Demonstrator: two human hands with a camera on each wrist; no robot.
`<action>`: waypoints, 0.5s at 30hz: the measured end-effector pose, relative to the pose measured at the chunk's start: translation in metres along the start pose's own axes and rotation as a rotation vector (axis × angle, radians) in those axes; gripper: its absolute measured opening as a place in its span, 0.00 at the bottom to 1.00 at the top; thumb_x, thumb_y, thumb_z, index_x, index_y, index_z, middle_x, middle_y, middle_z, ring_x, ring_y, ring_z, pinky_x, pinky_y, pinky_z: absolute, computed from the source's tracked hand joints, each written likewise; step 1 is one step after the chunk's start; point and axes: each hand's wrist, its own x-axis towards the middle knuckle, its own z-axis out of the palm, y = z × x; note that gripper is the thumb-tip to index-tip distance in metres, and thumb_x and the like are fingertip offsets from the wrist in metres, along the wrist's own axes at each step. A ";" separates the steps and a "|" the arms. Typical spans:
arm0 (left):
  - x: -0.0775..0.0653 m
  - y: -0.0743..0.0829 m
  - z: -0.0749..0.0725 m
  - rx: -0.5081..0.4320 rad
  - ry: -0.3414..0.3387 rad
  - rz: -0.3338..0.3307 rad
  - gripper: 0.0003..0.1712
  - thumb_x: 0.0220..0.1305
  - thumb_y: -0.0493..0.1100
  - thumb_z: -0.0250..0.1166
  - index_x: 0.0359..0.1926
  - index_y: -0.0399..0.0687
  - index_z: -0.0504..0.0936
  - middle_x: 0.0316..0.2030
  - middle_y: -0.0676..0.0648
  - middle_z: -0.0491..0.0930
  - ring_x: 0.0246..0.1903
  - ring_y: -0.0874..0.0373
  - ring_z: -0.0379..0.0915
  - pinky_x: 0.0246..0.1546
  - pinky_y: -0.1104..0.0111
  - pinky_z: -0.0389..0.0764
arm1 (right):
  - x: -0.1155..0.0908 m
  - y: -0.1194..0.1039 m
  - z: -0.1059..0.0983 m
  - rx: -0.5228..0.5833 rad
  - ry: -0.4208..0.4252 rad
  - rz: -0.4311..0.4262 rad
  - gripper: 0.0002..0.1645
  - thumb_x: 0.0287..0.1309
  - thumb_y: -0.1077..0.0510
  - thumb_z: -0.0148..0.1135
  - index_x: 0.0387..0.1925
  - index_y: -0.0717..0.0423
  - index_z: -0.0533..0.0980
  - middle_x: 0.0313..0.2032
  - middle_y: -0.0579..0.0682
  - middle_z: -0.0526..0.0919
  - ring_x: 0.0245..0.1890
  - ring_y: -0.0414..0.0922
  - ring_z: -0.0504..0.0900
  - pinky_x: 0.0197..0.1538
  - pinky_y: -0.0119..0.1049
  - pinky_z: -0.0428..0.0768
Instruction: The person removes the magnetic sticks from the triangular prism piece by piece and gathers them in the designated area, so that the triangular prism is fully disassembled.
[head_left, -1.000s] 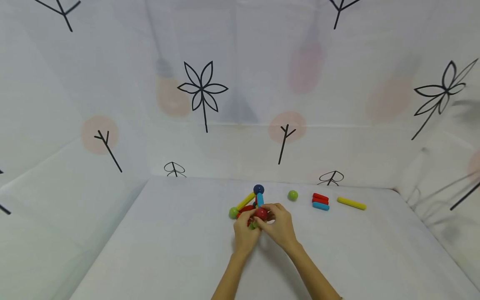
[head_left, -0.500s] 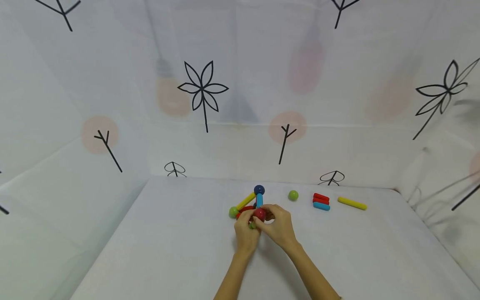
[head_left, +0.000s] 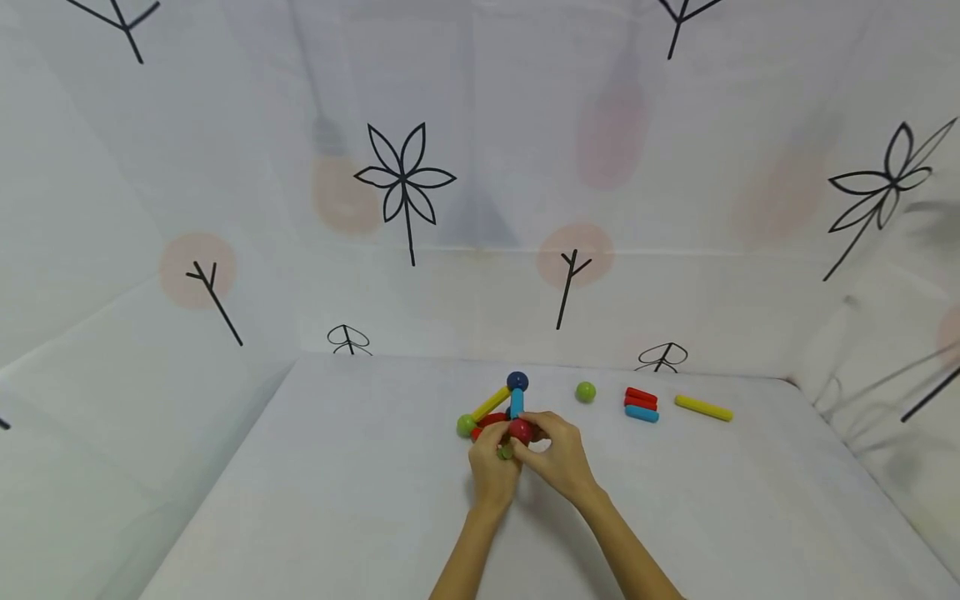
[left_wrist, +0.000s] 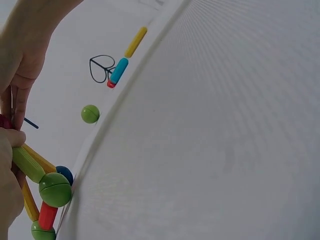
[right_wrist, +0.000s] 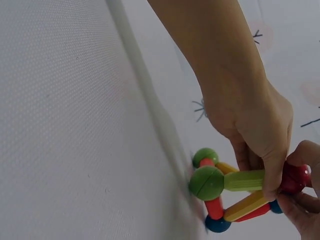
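Note:
A ball-and-rod building toy stands on the table, with a yellow rod [head_left: 491, 403], a light blue rod [head_left: 517, 402] and a dark blue ball [head_left: 517, 381] showing. My right hand [head_left: 561, 460] pinches a red ball [head_left: 521, 430] at its top between thumb and fingers. Just below that ball, my left hand [head_left: 492, 468] grips the upper end of a green rod [right_wrist: 244, 181], fingertips right at the ball. In the right wrist view this rod runs to a green ball [right_wrist: 206, 183] at the base. Both hands hide part of the frame in the head view.
To the right lie a loose green ball [head_left: 586, 392], two short red rods [head_left: 641, 393], a light blue rod [head_left: 641, 413] and a yellow rod [head_left: 703, 407]. A white patterned cloth [head_left: 480, 300] hangs behind the white table [head_left: 337, 500].
Both hands stay at the red ball with only slight shifts. The light blue rod leans a little differently, more upright in the head view. The loose pieces have not moved.

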 end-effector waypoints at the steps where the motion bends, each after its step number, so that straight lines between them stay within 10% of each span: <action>1: 0.000 0.000 0.000 0.002 0.000 0.003 0.08 0.48 0.26 0.67 0.33 0.34 0.83 0.30 0.41 0.82 0.28 0.54 0.78 0.33 0.67 0.82 | 0.000 0.000 0.000 0.003 0.000 0.000 0.22 0.38 0.69 0.73 0.41 0.69 0.79 0.35 0.56 0.84 0.29 0.46 0.82 0.33 0.36 0.82; 15: 0.000 0.001 0.001 0.016 0.012 0.009 0.10 0.49 0.22 0.63 0.34 0.32 0.84 0.30 0.41 0.83 0.32 0.50 0.82 0.36 0.64 0.82 | 0.000 0.002 -0.002 0.055 -0.014 0.085 0.22 0.36 0.71 0.72 0.40 0.67 0.78 0.37 0.57 0.83 0.31 0.48 0.83 0.34 0.33 0.82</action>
